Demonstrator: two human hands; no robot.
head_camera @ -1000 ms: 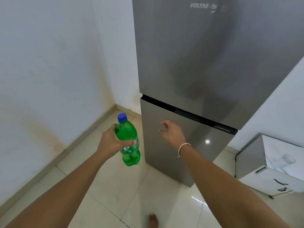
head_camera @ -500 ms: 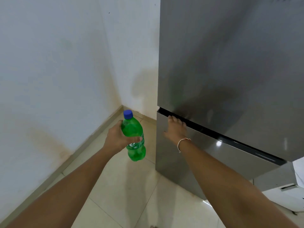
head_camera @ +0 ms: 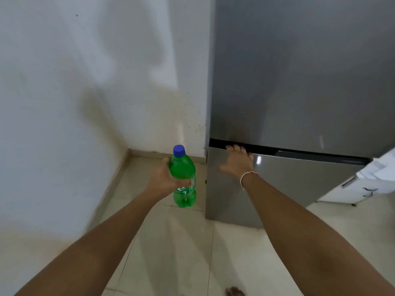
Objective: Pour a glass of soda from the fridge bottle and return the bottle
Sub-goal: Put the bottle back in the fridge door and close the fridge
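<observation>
A green soda bottle (head_camera: 185,182) with a blue cap stands upright in the air, left of the fridge. My left hand (head_camera: 162,178) grips it around the middle, thumb across the label. The grey two-door fridge (head_camera: 299,82) fills the upper right; both doors look closed. My right hand (head_camera: 238,160) is on the top edge of the lower door (head_camera: 284,184), with its fingers hooked into the dark gap between the doors. A thin band circles that wrist. No glass is in view.
White walls meet in a corner left of the fridge. A white cabinet (head_camera: 372,182) stands at the right edge, close to the fridge. The floor is pale tile (head_camera: 171,242), and a bare foot (head_camera: 235,292) shows at the bottom edge.
My right hand reached from the air to the lower door's top edge and hooked into the gap. The view shifted, and the bottle stayed in my left hand.
</observation>
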